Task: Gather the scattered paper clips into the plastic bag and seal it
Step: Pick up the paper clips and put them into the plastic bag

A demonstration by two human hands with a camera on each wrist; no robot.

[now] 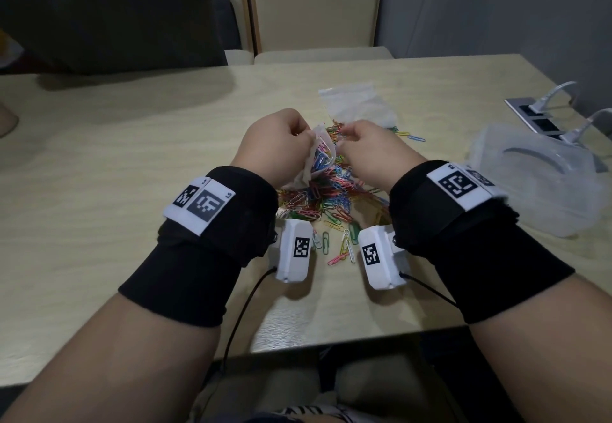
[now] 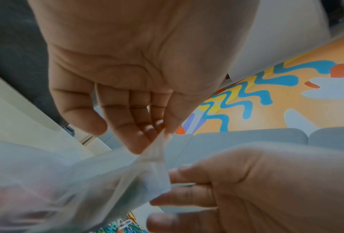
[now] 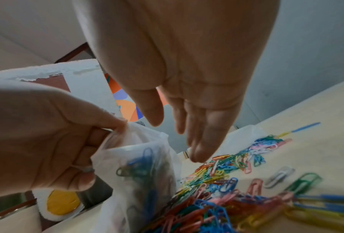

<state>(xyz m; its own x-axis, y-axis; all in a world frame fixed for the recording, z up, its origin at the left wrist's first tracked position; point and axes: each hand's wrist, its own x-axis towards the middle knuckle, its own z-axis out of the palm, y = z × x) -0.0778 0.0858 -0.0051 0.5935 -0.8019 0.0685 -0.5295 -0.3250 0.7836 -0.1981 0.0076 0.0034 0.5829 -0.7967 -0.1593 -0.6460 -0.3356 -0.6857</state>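
Left hand pinches the bag rim, holding it up over the clips heaped mid-tabletop; some clips inside; right hand beside it, fingers loosely extended, holding nothing

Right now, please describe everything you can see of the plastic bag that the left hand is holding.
The plastic bag is small, thin and cloudy-clear, crumpled, and held upright above the paper clip pile on the table. Its mouth is open. The left hand pinches the rim near one corner; the right hand hovers open beside the mouth. Coloured clips, blue and green among them, show through its wall.
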